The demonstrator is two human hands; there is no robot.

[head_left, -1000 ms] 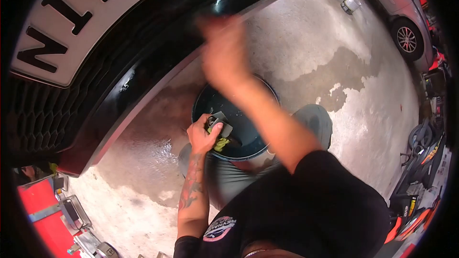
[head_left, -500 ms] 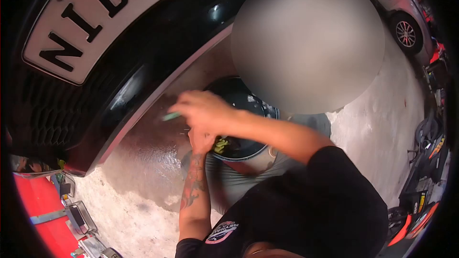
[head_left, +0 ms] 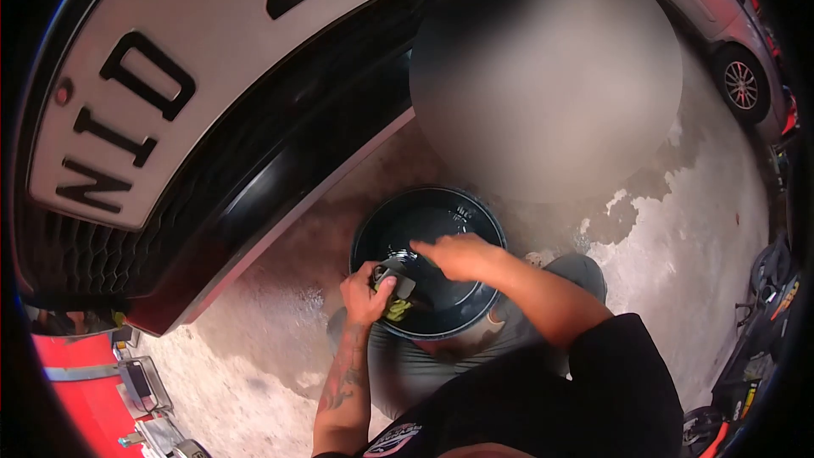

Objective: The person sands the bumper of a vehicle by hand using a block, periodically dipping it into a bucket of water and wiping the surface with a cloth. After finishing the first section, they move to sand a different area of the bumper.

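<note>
My left hand (head_left: 365, 295) is closed around a dark grey, block-shaped part (head_left: 395, 282) above the left rim of a round black basin (head_left: 492, 298). The part's exact kind cannot be made out. Just below that hand, a bunched yellow-green thing (head_left: 397, 309), perhaps a cloth or sponge, shows by the basin's near side. Over the water in the basin is my right hand (head_left: 458, 256), its fingers curled and the forefinger reaching forward. A little of a slim green thing (head_left: 431, 261) shows beneath it, mostly hidden.
A black car bumper (head_left: 280, 178) with a number plate (head_left: 182, 85) looms at upper left. Wet concrete floor (head_left: 280, 322) surrounds the basin. My bent legs (head_left: 577, 278) lie close to it. Another car's wheel (head_left: 741, 85) stands at upper right; a blurred disc covers the upper middle.
My hands were together beyond the basin's left side, the right one with a green thing. They have parted: the right is over the water, the left lower with the grey part visible.
</note>
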